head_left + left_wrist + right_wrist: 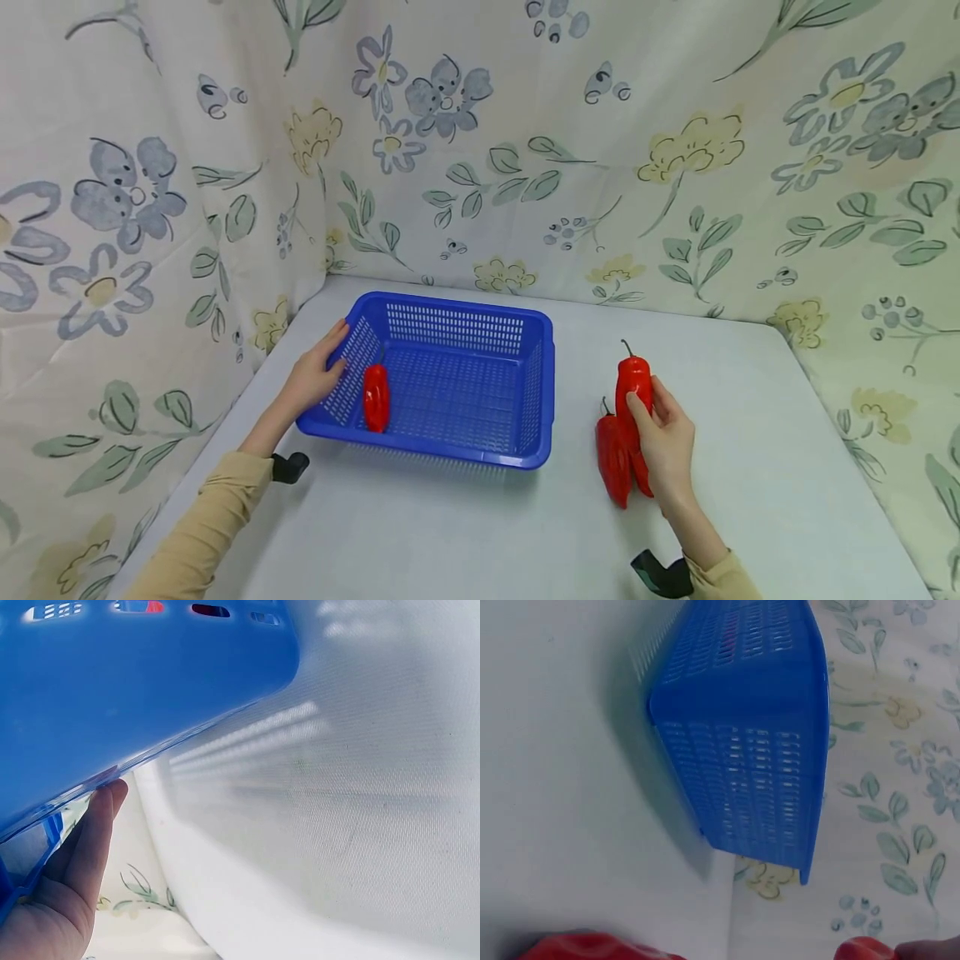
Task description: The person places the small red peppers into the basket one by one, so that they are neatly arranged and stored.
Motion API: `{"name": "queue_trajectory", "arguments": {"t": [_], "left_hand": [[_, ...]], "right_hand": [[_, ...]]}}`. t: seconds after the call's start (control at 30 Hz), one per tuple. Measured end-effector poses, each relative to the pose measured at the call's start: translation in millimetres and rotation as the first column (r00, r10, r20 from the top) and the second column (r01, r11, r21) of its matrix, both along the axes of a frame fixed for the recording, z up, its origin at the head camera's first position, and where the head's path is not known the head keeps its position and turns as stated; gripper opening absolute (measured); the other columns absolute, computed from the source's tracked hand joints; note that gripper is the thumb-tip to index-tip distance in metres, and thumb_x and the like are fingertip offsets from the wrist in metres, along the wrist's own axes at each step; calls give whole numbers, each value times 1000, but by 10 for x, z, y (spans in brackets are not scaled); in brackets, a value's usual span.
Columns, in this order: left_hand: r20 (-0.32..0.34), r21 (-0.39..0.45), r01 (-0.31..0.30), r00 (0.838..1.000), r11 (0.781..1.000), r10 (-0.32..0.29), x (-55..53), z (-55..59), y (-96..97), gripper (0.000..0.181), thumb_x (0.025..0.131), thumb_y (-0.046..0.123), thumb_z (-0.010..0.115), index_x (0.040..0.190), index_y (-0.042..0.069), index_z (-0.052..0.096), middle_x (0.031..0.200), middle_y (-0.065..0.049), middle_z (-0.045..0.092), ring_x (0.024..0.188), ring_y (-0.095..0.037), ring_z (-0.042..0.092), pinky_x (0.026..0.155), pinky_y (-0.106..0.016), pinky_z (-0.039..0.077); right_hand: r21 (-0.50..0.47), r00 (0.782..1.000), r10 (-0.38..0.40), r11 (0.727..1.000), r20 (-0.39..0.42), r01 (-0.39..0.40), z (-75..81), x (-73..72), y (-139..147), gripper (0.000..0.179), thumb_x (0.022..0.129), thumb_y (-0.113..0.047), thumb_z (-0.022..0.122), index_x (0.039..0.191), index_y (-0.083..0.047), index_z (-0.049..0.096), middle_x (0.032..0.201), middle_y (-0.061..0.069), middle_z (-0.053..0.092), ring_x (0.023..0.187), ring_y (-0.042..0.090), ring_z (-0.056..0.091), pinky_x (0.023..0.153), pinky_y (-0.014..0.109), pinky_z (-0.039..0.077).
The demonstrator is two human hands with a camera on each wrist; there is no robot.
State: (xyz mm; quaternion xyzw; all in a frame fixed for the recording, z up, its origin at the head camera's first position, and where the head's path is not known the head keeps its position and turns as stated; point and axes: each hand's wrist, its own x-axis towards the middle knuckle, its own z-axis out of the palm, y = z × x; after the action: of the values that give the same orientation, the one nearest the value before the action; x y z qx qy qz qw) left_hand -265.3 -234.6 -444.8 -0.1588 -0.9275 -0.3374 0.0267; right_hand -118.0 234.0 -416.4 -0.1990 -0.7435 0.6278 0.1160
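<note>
My left hand holds the left rim of a blue plastic basket, thumb at the inner side. In the left wrist view its fingers lie along the basket's edge. Inside the basket, near its left wall, lies one red pepper. To the right of the basket, my right hand grips another long red pepper between thumb and fingers, its green stem pointing up. Just below and left of it a red pepper lies on the table; a red tip beside it is partly hidden by the hand.
The white table is bordered at the back and sides by a floral cloth. The basket's slotted right wall faces the right wrist camera. Black straps circle both wrists.
</note>
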Motion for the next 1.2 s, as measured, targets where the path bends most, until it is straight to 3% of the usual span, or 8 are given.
{"name": "queue_trajectory", "arguments": {"t": [0.17,0.43,0.6,0.73,0.97,1.2], "left_hand": [[3,-2,4,1000,1000,-4,5,-2,6,60,91,-1,48,148,1,27,157,-18,20,141,-43,24,112,-60,23],[9,-11,-1,1000,1000,1,16,12,6,60,91,1,47,148,1,26,157,-17,19,141,-43,23,112,-60,23],[-11,-12,3,1000,1000,-3,7,8,3,60,91,0,47,148,0,28,157,-18,21,140,-44,25,111,-61,24],[-10,-13,8,1000,1000,-8,-1,3,2,60,91,0,48,147,0,28,157,-18,21,140,-44,25,111,-61,24],[-7,-10,4,1000,1000,-4,-4,2,7,60,91,0,48,147,0,28,156,-18,21,140,-44,25,111,-61,24],[5,-8,-4,1000,1000,4,5,4,3,60,91,0,47,148,1,28,157,-17,20,140,-44,25,111,-61,24]], "right_hand": [[-2,999,33,999,7,-33,10,-48,-116,66,94,-33,55,151,-18,26,153,5,35,136,25,42,88,19,46],[52,995,95,994,24,-96,36,-103,-362,62,95,-34,54,150,-21,30,151,4,39,131,22,48,82,13,51],[49,992,126,991,16,-127,30,-124,-489,62,94,-31,56,149,-19,31,149,5,42,129,24,51,94,31,50],[25,988,153,988,-11,-153,27,-157,-593,61,94,-27,57,149,-16,32,148,8,43,128,28,52,96,41,49],[-50,978,189,980,-90,-194,40,-213,-801,60,94,-23,58,148,-12,34,147,10,44,128,29,51,94,40,49],[-46,970,215,974,-111,-221,29,-279,-1014,59,93,-22,59,146,-12,37,145,10,47,127,30,53,94,41,50]]}}
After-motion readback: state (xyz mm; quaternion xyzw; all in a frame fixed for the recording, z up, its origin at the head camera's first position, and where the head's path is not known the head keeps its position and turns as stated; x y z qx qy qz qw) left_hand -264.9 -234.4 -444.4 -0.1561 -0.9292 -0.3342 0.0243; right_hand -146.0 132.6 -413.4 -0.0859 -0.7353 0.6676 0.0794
